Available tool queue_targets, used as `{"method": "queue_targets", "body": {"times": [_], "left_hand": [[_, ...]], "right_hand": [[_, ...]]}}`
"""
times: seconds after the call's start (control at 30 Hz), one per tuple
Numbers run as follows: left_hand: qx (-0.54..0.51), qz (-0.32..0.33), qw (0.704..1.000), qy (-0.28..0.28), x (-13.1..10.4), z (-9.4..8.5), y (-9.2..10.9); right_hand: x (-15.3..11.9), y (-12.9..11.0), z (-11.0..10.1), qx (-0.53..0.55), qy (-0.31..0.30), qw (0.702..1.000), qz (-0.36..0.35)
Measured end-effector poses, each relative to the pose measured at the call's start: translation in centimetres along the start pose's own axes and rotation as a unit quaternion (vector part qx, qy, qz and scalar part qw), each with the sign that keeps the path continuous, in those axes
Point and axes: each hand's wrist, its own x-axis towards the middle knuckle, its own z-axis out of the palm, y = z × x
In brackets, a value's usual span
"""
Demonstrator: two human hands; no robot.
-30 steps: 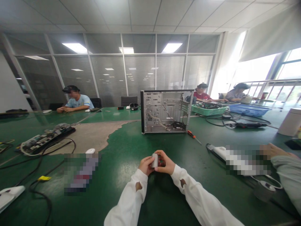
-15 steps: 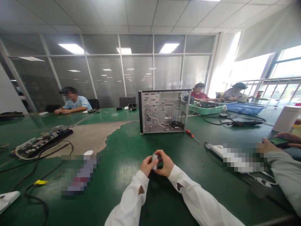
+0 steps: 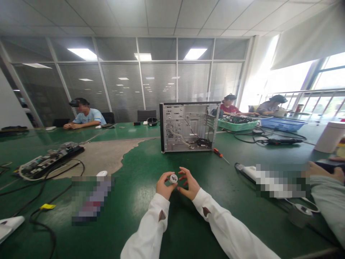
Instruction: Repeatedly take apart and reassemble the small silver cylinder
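My left hand (image 3: pixel 165 186) grips a small silvery cylinder (image 3: pixel 173 178) between thumb and fingers, its round end with dark holes facing me. Just to the right, my right hand (image 3: pixel 190 184) is open, fingers spread and curved toward the cylinder, with a narrow gap between. Both hands are over the green table (image 3: pixel 140 201). Beyond them stands an open computer case (image 3: pixel 188 127) with cables inside. An orange-handled screwdriver (image 3: pixel 219 154) lies by its lower right corner.
Left are a circuit assembly (image 3: pixel 51 160), black cables (image 3: pixel 40 194) and a blurred purple object (image 3: pixel 94 201). Right are a white power strip (image 3: pixel 250 172), a green basket (image 3: pixel 237 125), a blue basket (image 3: pixel 281 124), a white container (image 3: pixel 329 136) and a person's sleeve (image 3: pixel 327 201).
My right hand has let go of the cylinder and opened. The cylinder has turned from upright to end-on and shifted slightly left with my left hand.
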Motion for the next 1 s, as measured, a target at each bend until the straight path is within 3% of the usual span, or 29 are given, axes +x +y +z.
{"method": "queue_targets", "body": {"times": [0.13,0.33,0.6,0.8,1.0], "left_hand": [[0.010,0.053,0.998,0.027,0.2,-0.2,-0.3],[-0.007,0.053,0.998,0.036,0.2,-0.2,-0.8],[-0.034,-0.041,0.998,0.021,0.2,0.0,-0.9],[-0.029,-0.096,0.993,-0.055,0.0,0.2,-2.2],[-0.060,-0.117,0.988,-0.086,-0.1,0.5,-1.6]], "right_hand": [[0.4,1.9,0.2,0.007,0.066,0.996,0.067],[0.8,3.4,0.4,-0.009,0.105,0.988,0.109],[0.7,2.4,-0.6,-0.009,0.030,0.994,0.105],[0.6,2.8,0.0,-0.008,0.046,0.993,0.112],[0.6,1.6,-0.1,0.006,0.036,0.997,0.074]]}}
